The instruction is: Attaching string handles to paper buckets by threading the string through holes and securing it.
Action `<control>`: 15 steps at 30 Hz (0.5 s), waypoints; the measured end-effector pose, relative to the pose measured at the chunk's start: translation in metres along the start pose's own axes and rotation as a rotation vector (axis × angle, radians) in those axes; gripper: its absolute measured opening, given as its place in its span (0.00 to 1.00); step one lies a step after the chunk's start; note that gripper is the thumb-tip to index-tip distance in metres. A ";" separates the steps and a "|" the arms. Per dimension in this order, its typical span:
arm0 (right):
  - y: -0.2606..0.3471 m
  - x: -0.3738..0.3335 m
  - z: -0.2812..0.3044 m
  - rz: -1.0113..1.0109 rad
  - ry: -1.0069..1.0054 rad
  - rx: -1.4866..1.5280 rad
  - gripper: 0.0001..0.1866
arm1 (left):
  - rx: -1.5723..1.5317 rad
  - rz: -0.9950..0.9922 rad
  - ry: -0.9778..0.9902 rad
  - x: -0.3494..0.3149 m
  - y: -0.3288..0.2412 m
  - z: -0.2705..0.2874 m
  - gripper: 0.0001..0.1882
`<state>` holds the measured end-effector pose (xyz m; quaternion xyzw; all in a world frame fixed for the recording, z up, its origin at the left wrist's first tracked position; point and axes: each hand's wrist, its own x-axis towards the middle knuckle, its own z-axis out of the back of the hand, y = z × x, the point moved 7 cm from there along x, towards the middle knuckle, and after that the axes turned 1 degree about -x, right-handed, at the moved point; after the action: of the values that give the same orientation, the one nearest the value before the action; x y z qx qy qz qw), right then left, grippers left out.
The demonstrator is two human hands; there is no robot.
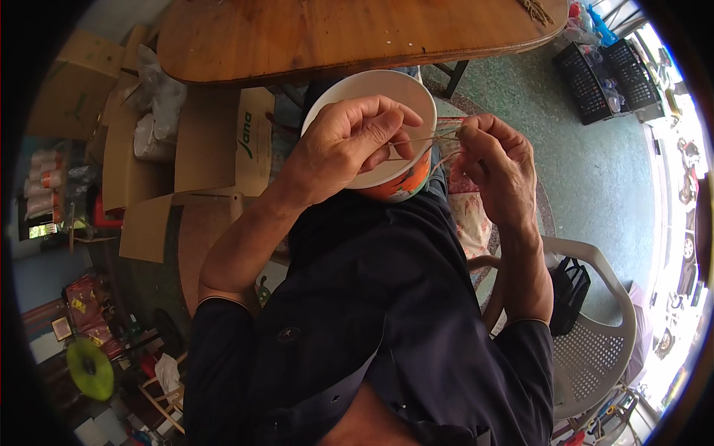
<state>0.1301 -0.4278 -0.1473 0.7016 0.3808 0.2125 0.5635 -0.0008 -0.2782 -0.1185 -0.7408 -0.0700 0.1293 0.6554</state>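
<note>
A thin tan string [425, 139] stretches between my hands, over a round bucket [428, 111] with a pale inside and an orange and green outside. My left hand [355, 141] is over the bucket's opening, fingers curled round the string's left part. To the right of the rim, my right hand [497, 167] pinches the string between thumb and fingertips, where strands cross in a small loop. Another strand curves down from those fingers toward the bucket's side. The bucket rests at my lap, close to the wooden table. Its bottom is partly hidden by my left hand.
A wooden table [327, 41] spans the far side, with dry strands [537, 11] on its far right corner. Open cardboard boxes [204, 141] stand at the left. A plastic chair [595, 357] with a black bag [570, 293] is at the right; black crates [606, 78] lie beyond.
</note>
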 end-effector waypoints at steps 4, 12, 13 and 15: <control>0.001 -0.002 -0.004 -0.013 0.067 -0.066 0.10 | 0.155 -0.102 -0.032 -0.001 -0.004 -0.008 0.16; 0.019 -0.016 -0.022 0.033 0.135 -0.375 0.10 | 0.590 -0.132 -0.061 -0.005 -0.022 -0.017 0.07; 0.021 -0.016 -0.019 0.084 0.128 -0.551 0.11 | 0.575 -0.127 -0.075 -0.006 -0.022 -0.016 0.06; 0.021 -0.018 -0.015 0.154 0.155 -0.671 0.11 | 0.560 -0.123 -0.086 -0.006 -0.017 -0.014 0.06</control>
<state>0.1140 -0.4339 -0.1203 0.4860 0.2774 0.4201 0.7144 -0.0014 -0.2910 -0.0998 -0.5192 -0.1040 0.1350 0.8375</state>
